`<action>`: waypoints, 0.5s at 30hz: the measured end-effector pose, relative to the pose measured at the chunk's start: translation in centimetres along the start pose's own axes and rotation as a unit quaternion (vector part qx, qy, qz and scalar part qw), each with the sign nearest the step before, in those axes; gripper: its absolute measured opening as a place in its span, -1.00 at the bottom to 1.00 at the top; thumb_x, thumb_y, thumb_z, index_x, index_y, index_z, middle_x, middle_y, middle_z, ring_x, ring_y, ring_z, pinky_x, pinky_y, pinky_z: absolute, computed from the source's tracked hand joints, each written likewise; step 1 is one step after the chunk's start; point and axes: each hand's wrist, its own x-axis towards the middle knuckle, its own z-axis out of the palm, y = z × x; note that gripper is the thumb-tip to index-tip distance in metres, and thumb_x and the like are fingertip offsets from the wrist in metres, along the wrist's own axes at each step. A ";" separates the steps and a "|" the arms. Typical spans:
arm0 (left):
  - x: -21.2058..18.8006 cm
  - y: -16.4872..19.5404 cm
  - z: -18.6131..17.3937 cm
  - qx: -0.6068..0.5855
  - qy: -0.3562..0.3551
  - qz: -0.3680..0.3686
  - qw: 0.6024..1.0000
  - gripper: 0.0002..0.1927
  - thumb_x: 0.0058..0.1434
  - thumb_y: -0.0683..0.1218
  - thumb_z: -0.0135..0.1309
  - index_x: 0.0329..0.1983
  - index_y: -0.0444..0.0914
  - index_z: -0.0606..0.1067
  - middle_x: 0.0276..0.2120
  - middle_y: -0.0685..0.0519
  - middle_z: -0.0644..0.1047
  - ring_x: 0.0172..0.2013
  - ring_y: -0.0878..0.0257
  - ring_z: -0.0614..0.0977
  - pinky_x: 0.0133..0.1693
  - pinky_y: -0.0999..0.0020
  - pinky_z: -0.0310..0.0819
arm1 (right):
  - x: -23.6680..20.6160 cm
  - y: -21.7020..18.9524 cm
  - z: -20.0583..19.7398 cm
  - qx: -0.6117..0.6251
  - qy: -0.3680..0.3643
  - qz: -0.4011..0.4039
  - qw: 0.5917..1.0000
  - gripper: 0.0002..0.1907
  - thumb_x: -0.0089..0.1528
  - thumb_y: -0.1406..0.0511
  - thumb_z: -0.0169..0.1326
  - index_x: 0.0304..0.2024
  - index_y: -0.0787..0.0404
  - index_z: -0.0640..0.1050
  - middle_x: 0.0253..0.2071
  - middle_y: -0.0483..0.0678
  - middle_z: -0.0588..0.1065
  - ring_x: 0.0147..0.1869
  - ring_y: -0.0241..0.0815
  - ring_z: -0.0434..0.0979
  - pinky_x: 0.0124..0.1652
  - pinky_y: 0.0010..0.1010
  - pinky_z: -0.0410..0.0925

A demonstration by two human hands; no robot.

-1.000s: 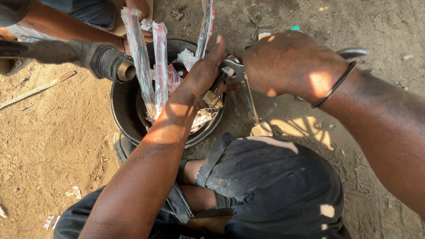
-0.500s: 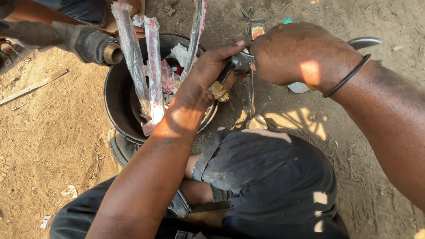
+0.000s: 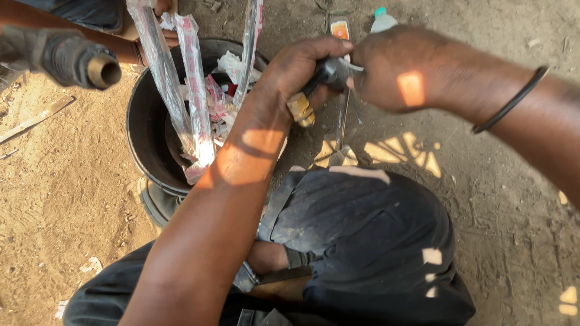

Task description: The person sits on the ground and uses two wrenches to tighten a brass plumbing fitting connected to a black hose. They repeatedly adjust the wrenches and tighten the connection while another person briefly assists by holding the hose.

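The left hand (image 3: 296,69) is closed around a small dark tool (image 3: 323,72) with a brass-coloured end (image 3: 300,110) that sticks out below the palm. Its grip is tight, fingers wrapped over the dark shaft. The right hand (image 3: 402,69) meets it from the other side, just beside the left-hand fingers, and its fingers are curled shut on the same tool; which part it pinches is hidden behind the knuckles. A black band (image 3: 510,102) sits on the right wrist.

The tool is held in the air just past the rim of a round black tub (image 3: 142,130), on the side away from the thick hose. The tub stands on the sandy ground (image 3: 54,199) and holds crumpled wrappers (image 3: 220,99) and several long pieces in clear plastic sleeves (image 3: 163,78), which lean up out of it. The black hose with a brass fitting (image 3: 99,69) points in from beyond the tub's far side, and another person's forearm (image 3: 66,36) runs behind it. Below the tool a thin metal rod (image 3: 343,124) stands on the ground near a flat pale scrap (image 3: 335,157). The person's knee in dark dusty trousers (image 3: 362,235) is bent up beside the tub. Beyond the hands, a small bottle with a green cap (image 3: 382,19) lies on the ground.
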 end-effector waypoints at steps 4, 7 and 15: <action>1.8 -1.6 -0.5 -0.111 -0.075 0.075 0.988 -0.71 0.32 -0.11 0.17 -0.07 -0.48 0.61 -0.34 -0.10 0.63 -0.44 0.25 0.62 -0.37 0.33 0.55 | -1.6 1.7 -1.9 -0.078 -0.187 0.084 0.976 -0.55 0.35 0.06 0.00 0.11 0.24 0.50 -0.29 0.11 0.58 -0.26 0.05 0.66 -0.15 -0.03 0.51; 3.3 -2.6 -1.1 -0.176 -0.114 0.102 0.972 -0.80 0.28 -0.14 0.15 -0.16 -0.41 0.55 -0.33 -0.11 0.62 -0.31 0.17 0.68 -0.16 0.21 0.64 | -3.3 2.9 -3.2 -0.051 -0.274 0.139 0.950 -0.65 0.40 0.18 -0.04 0.09 0.27 0.53 -0.38 0.04 0.58 -0.35 -0.08 0.65 -0.25 -0.21 0.53; 7.0 -3.0 -3.3 -0.293 -0.194 0.103 0.931 -0.91 0.16 -0.21 0.14 -0.35 -0.36 0.50 -0.40 -0.08 0.56 -0.27 0.07 0.66 -0.07 0.09 0.63 | -3.9 3.5 -2.5 0.179 -0.185 0.239 0.936 -0.70 0.39 0.37 0.00 0.14 0.41 0.51 -0.54 0.18 0.54 -0.58 -0.08 0.53 -0.51 -0.30 0.47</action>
